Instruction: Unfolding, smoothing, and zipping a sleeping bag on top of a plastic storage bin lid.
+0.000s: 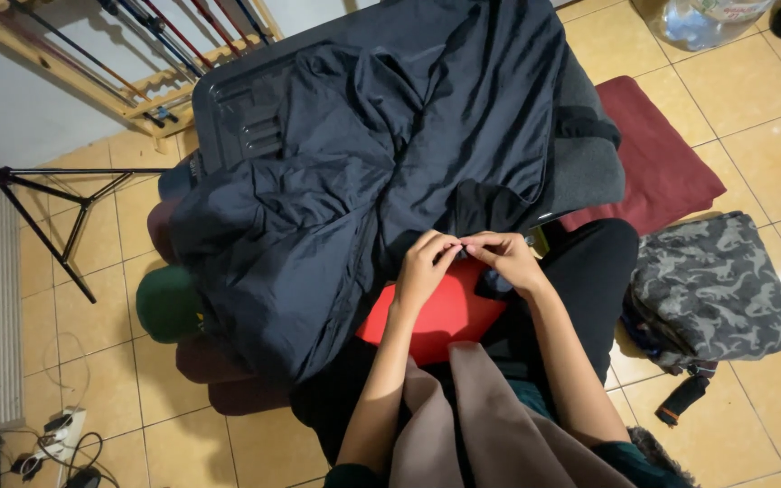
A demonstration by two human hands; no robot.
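The dark jacket (318, 208), draped over a black case (237, 117) in front of the person, looks light, limp and slick, likely to slide unless pinched at an edge or seam. The left hand (422, 267) and right hand (508, 258) meet at its lower edge, fingertips pinched narrowly on a small part there. Around lie tan floor tiles (752, 136) and a camouflage bag (711, 285)

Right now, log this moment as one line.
left hand: pinching dark jacket edge | right hand: pinching same edge | under jacket: red cushion
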